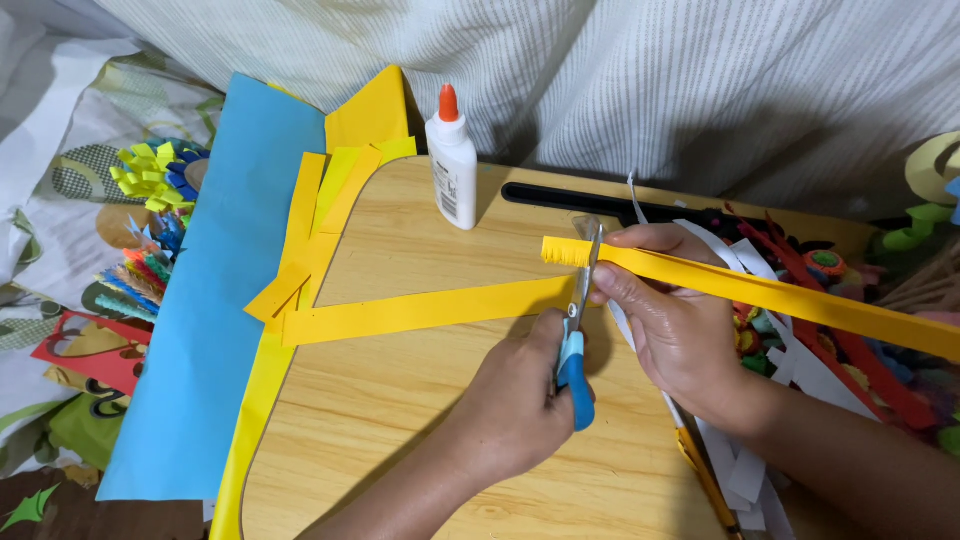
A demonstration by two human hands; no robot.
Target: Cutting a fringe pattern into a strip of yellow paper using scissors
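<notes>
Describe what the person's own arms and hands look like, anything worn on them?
Two bare forearms come in from the bottom edge. The left hand and the right hand show no gloves, and no rings, watch or bracelet can be seen. No sleeves reach the visible forearms. The fingernails look short and unpainted, as far as the view shows.

yellow strip (800, 300) cut off rightward

Head view; looks steeply down; close above desk (400, 400)
</notes>
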